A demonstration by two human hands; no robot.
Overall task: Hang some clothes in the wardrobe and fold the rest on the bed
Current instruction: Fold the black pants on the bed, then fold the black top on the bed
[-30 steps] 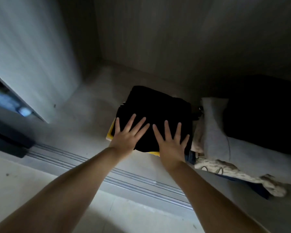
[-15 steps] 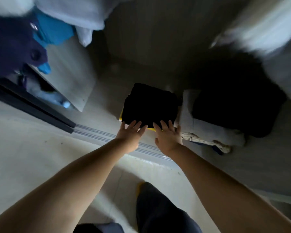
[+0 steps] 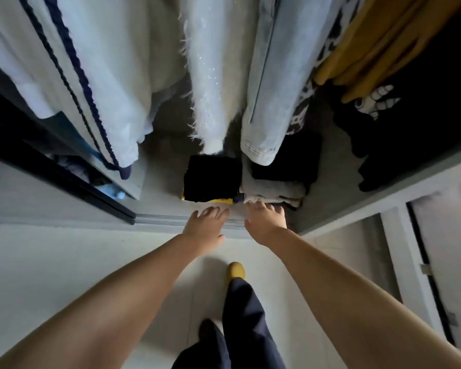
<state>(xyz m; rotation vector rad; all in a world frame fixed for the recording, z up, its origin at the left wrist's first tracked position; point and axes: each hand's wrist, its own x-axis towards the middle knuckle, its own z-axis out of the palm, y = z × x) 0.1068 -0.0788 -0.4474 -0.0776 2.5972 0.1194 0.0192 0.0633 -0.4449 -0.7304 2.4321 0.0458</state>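
Observation:
A folded black garment lies on top of a yellow one on the wardrobe floor. Beside it on the right sits a pile of grey and patterned folded clothes with another black piece behind. My left hand hovers just in front of the black stack, fingers relaxed, holding nothing. My right hand is empty too, fingers loose, near the front of the grey pile. Above hang a white garment with navy trim, a fringed white one, pale jeans and a mustard garment.
The sliding door track runs along the wardrobe's front edge. A dark door frame stands at left, a white partition at right. My yellow slipper and dark trouser leg are on the pale floor below.
Both hands have come off the black folded garment and drawn back toward me. My view has risen, so the hanging clothes now fill the top.

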